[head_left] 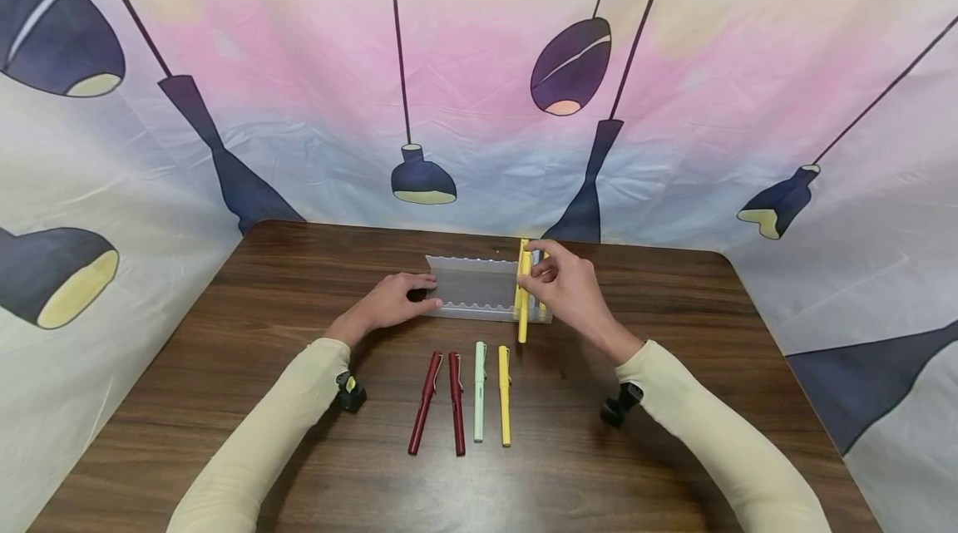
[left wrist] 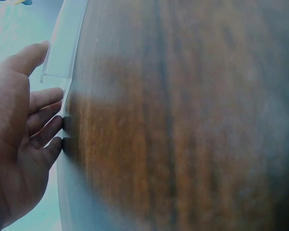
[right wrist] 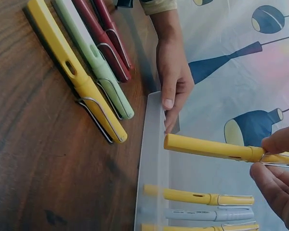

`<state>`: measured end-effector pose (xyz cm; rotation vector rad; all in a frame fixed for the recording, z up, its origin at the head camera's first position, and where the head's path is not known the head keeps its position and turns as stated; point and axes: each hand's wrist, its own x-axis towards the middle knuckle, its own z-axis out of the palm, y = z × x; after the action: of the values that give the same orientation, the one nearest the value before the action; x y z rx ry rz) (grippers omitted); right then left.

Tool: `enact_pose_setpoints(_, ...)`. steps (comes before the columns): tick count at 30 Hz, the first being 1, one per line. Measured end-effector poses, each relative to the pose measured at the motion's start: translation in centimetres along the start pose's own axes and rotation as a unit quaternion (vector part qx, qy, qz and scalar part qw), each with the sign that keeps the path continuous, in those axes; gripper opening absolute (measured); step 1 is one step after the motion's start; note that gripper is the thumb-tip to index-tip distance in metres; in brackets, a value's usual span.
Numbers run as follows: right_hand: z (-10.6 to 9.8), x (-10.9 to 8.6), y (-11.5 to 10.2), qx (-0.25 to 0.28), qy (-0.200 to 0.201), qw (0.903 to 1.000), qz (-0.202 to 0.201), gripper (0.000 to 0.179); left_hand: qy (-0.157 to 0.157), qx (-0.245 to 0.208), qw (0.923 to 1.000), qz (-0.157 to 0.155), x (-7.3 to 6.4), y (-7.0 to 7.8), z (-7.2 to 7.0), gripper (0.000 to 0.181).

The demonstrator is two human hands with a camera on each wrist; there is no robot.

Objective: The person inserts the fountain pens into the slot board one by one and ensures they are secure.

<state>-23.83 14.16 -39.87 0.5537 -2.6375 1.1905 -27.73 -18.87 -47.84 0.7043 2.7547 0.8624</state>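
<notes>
My right hand [head_left: 570, 282] pinches a yellow pen [right wrist: 207, 148] near its clip end, above the right part of a clear notched pen rack [head_left: 473, 290]. The right wrist view shows a yellow pen [right wrist: 188, 196], a grey pen [right wrist: 192, 214] and another yellow pen [right wrist: 202, 228] lying in that rack. At the rack's left end, my left hand [head_left: 391, 300] rests with its fingers relaxed, the thumb at the front corner. Nearer me on the table lie two dark red pens [head_left: 425, 404], a pale green pen [head_left: 480, 393] and a yellow pen [head_left: 505, 397].
Everything stands on a dark wood-grain table [head_left: 659, 466] with rounded far corners. Behind it and at both sides hangs a pastel cloth [head_left: 494, 142] printed with dark lamps. Each sleeve carries a small black wrist camera [head_left: 350, 392].
</notes>
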Motion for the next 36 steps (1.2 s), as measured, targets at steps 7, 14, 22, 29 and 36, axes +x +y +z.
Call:
enact_pose_setpoints(7,0.5,0.8,0.2,-0.003,0.017,0.9998,-0.014,0.043,-0.001,0.001,1.0,-0.002,0.0,-0.2,0.1,0.064)
enact_pose_setpoints(14,1.2,1.7,0.3,-0.004,0.038,0.9989,-0.029,0.043,0.001,-0.002,1.0,-0.001,0.0,-0.2,0.3,0.064)
enact_pose_setpoints(22,2.1,2.6,0.8,-0.017,0.061,0.9973,-0.038,0.044,0.002,-0.001,1.0,-0.004,0.0,-0.4,0.3,0.065)
enact_pose_setpoints(29,2.7,3.2,1.4,-0.018,0.074,0.9963,-0.039,0.041,0.001,-0.001,1.0,-0.003,0.1,-0.4,0.2,0.065)
enact_pose_setpoints(36,3.2,3.4,1.8,-0.014,0.079,0.9957,-0.047,0.04,0.003,0.001,1.0,0.003,0.1,-0.3,0.2,0.063)
